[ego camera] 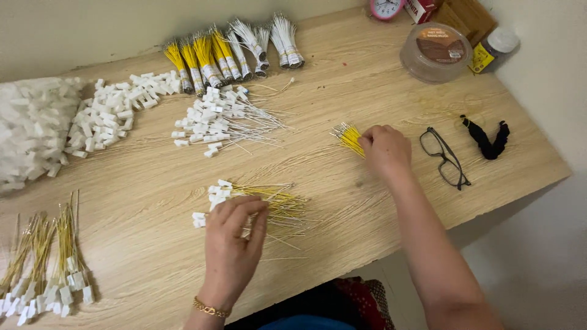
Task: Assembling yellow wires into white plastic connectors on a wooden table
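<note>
Where the wooden table [391, 91] meets pale walls [544, 67], both hands rest.

Loose yellow strings with white tags [257, 205] flat near desk edge; small yellow bunch [348, 137] rightward.

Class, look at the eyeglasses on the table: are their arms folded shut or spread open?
Spread open. The eyeglasses lie right of the right hand, both arms angled out from the lenses.

The left hand [235, 235] rests on a pile of capped strands [257, 205] at the table's [367, 208] near edge. To its right, the right hand [385, 150] touches a small strand bundle [348, 137]. Right of that lie eyeglasses [445, 157]. Tied bundles [229, 52] lie behind, along the wall.
</note>
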